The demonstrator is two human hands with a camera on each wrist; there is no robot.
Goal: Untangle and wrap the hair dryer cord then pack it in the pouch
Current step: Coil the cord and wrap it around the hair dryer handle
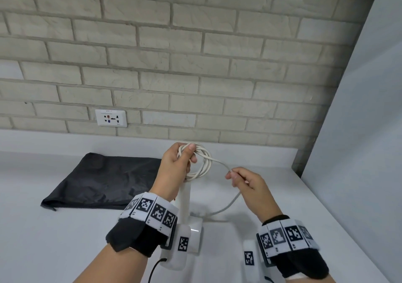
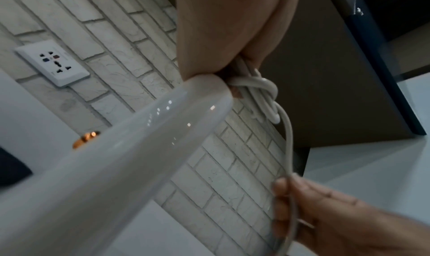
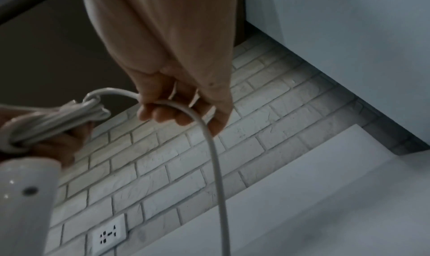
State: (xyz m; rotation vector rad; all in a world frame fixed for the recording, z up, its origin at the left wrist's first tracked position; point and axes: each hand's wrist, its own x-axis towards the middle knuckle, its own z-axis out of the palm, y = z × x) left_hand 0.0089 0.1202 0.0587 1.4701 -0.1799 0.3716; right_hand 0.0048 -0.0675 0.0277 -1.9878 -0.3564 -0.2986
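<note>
A: Where is the left hand (image 1: 177, 163)?

B: It is up above the white bench (image 1: 65, 234), back of the hand to us. Its fingers and thumb are curled tight round loops of the white cord (image 1: 203, 163). The thumb sits on top of the loops.

A: Is the hair dryer (image 1: 186, 204) there too?

B: Yes. Its white handle sticks down from under the left hand, and the fat end is low by the left wrist. In the left wrist view the shiny handle (image 2: 116, 159) fills much of the picture. I cannot tell if the fat end touches the bench.

A: And the right hand (image 1: 247, 184)?

B: It is just to the right, a bit lower. Its fingers are curled, and finger and thumb pinch one strand of the cord (image 3: 209, 140). The strand runs from the loops to this hand, then hangs down in a curve toward the dryer.

A: Where is the pouch (image 1: 102, 180)?

B: The black pouch lies flat on the bench, left of the hands. Nothing touches it.

A: What is on the brick wall?

B: A white wall socket (image 1: 111, 118).
</note>
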